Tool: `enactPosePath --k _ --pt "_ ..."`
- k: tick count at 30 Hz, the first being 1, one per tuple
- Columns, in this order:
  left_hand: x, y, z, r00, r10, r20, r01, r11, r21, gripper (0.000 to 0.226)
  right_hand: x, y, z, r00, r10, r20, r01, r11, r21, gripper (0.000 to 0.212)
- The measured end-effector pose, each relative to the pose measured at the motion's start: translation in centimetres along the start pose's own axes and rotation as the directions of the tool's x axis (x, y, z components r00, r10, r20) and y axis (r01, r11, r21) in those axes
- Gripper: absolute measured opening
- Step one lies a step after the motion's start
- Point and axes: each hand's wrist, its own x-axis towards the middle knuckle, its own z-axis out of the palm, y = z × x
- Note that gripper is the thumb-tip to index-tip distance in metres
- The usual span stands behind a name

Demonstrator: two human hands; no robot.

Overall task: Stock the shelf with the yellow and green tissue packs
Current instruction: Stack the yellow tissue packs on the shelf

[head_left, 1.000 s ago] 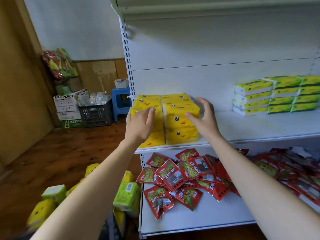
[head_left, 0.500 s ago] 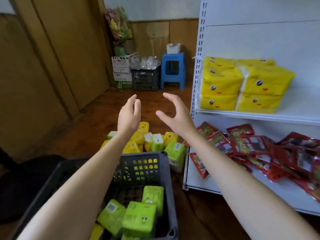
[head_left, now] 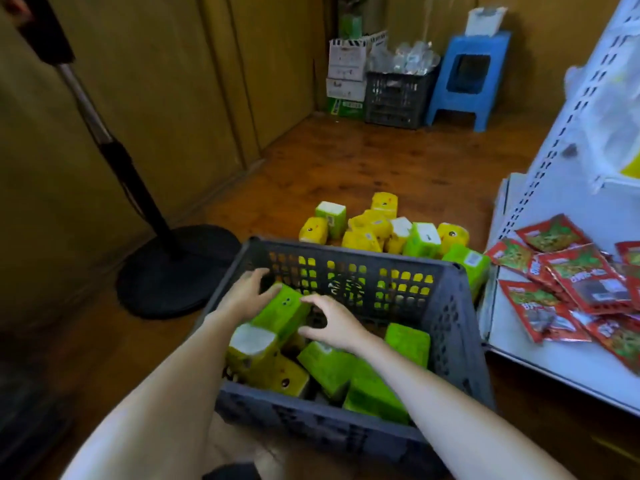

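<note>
Inside crate (head_left: 346, 263), left grip (head_left: 247, 294) holds green pack (head_left: 285, 311); right grip (head_left: 332, 325) hovers.

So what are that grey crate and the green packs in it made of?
The crate looks like moulded plastic, matt grey, judging by the grid of holes in its walls. The green packs seem wrapped in thin, slightly shiny plastic film.
</note>
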Motion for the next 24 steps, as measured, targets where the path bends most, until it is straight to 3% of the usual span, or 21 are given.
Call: enactPosePath --k 3,5,10,14,18,24 --pt "-1.1 -2.0 0.5 0.973 -0.018 0.232 -0.002 0.996 0.085 0.069 1.0 0.5 3.4 0.992 0.051 0.12 -0.047 0.998 -0.036 0.066" --pt "-1.5 -3.4 1.1 0.95 -0.081 0.3 0.063 0.996 0.067 0.067 1.6 0.6 5.0 0.987 0.064 0.148 -0.057 0.997 -0.048 0.066" --pt "-1.6 -4.6 1.0 0.945 -0.165 0.281 0.242 0.934 -0.264 0.055 2.3 -0.4 8.2 0.985 0.038 0.17 -0.033 0.999 -0.032 0.068" --pt "-1.3 -3.8 0.6 0.906 -0.183 0.381 0.341 0.85 -0.401 0.086 2.7 -0.2 8.9 0.976 0.028 0.217 0.001 0.991 -0.132 0.072" --pt "-0.8 -2.7 0.7 0.919 -0.166 0.358 0.331 0.819 -0.47 0.057 2.8 -0.1 8.8 0.984 0.039 0.171 -0.009 0.984 -0.176 0.073" --pt "-0.6 -2.8 1.2 0.961 -0.142 0.238 0.24 0.858 -0.454 0.05 2.9 -0.4 7.7 0.994 0.063 0.093 -0.052 0.992 -0.119 0.071"
